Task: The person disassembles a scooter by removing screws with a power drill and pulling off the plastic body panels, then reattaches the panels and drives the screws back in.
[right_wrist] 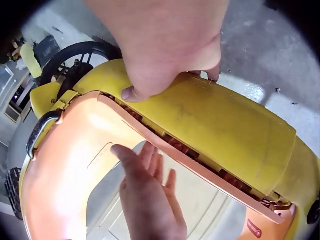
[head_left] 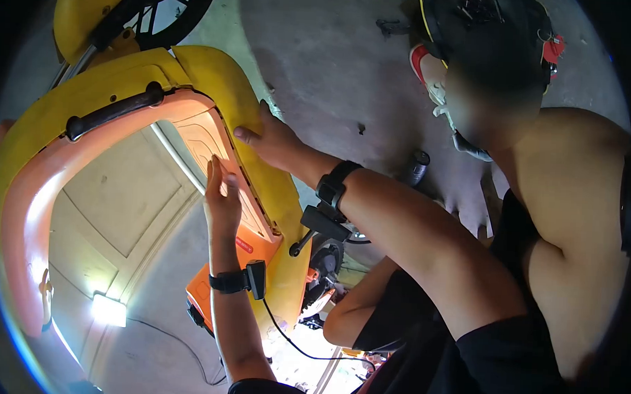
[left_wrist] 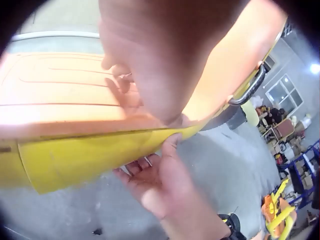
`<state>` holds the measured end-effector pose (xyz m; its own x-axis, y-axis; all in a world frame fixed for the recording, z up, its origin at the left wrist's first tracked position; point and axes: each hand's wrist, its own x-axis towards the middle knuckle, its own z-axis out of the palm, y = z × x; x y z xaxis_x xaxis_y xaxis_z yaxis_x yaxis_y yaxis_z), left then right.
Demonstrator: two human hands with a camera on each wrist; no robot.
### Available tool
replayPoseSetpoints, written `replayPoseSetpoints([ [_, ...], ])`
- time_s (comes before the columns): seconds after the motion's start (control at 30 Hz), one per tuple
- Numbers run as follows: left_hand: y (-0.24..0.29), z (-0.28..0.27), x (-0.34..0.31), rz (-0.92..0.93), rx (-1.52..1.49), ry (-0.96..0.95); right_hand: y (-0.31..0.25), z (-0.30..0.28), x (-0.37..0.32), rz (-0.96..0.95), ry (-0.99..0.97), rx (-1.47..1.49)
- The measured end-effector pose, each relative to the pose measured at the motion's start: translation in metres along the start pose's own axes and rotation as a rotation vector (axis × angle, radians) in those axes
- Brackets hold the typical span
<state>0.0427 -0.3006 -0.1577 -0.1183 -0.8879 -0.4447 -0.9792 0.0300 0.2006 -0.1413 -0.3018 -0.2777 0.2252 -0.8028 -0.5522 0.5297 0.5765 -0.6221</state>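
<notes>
A yellow cover panel (head_left: 215, 72) runs along the outside of an orange plastic body shell (head_left: 23, 207), part of a wheeled vehicle. My right hand (head_left: 279, 143) holds the yellow panel, its thumb on the face towards the orange shell and its fingers over the outer side. A gap with brown clips (right_wrist: 182, 147) shows between yellow panel and orange edge in the right wrist view. My left hand (head_left: 223, 204) is held up at the orange inner panel (head_left: 213, 145), fingers extended and thumb apart. In the left wrist view its fingertips are close against that grooved panel.
A black grab handle (head_left: 117, 110) is fixed to the shell, with a wheel (head_left: 179, 15) beyond it. Another person (head_left: 574, 164) is close on the right. A can (head_left: 419, 168) stands on the floor; a lit lamp (head_left: 109, 310) trails a cable.
</notes>
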Motion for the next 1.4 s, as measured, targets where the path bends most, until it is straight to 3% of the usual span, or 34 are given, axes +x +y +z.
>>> replayPoseSetpoints([
  [0.07, 0.033, -0.001, 0.022, -0.174, -0.322, 0.246, 0.003, 0.002, -0.002, 0.008, 0.027, 0.036],
  [0.13, 0.056, 0.010, 0.044, -0.149, -0.105, 0.424, 0.012, 0.008, 0.002, -0.009, 0.054, 0.010],
  [0.17, 0.044, 0.023, 0.062, -0.135, -0.200, 0.496, 0.013, 0.010, 0.004, -0.022, 0.081, -0.007],
  [0.27, 0.031, 0.049, 0.096, -0.055, -0.424, 0.532, 0.014, 0.008, 0.005, -0.058, 0.037, 0.065],
  [0.4, 0.028, 0.050, 0.094, -0.060, -0.327, 0.519, 0.009, 0.006, 0.002, -0.052, 0.038, 0.079],
  [0.5, 0.030, 0.060, 0.097, -0.051, -0.351, 0.665, 0.012, 0.007, 0.004, -0.112, 0.082, 0.075],
  [0.53, 0.035, 0.061, 0.097, -0.067, -0.361, 0.668, 0.010, 0.003, 0.006, -0.106, 0.051, 0.131],
  [0.6, 0.055, 0.043, 0.088, -0.063, -0.052, 0.604, 0.003, 0.008, -0.006, -0.096, -0.026, 0.166],
  [0.67, 0.073, 0.032, 0.086, -0.091, -0.064, 0.631, -0.007, 0.002, 0.000, -0.046, -0.029, 0.131],
  [0.73, 0.050, 0.040, 0.089, -0.101, -0.190, 0.617, -0.004, 0.002, 0.010, -0.120, 0.012, 0.043],
  [0.77, 0.003, 0.063, 0.106, 0.040, -0.387, 0.697, -0.008, 0.000, 0.008, -0.124, 0.007, 0.033],
  [0.87, 0.026, 0.044, 0.081, -0.004, -0.566, 0.583, -0.004, 0.005, 0.000, -0.086, -0.073, 0.126],
  [0.93, 0.029, 0.037, 0.062, 0.022, -0.278, 0.442, -0.023, 0.009, -0.001, -0.225, 0.069, 0.023],
  [0.97, 0.030, 0.040, 0.048, 0.087, -0.135, 0.440, -0.014, 0.019, 0.014, -0.331, 0.060, 0.144],
  [1.03, 0.029, 0.048, 0.014, 0.228, 0.048, 0.449, 0.001, 0.029, 0.029, -0.294, 0.120, -0.041],
  [1.07, 0.030, 0.051, -0.003, 0.181, 0.112, 0.421, -0.003, 0.035, 0.029, -0.251, 0.199, -0.220],
  [1.13, 0.044, 0.059, -0.038, 0.079, 0.267, 0.388, -0.008, 0.038, 0.026, -0.214, 0.149, -0.265],
  [1.23, 0.046, 0.063, -0.049, -0.070, 0.351, 0.317, -0.018, 0.044, 0.020, -0.157, 0.226, -0.288],
  [1.4, 0.040, 0.073, -0.044, -0.012, 0.351, 0.365, -0.006, 0.049, 0.029, -0.268, 0.316, -0.256],
])
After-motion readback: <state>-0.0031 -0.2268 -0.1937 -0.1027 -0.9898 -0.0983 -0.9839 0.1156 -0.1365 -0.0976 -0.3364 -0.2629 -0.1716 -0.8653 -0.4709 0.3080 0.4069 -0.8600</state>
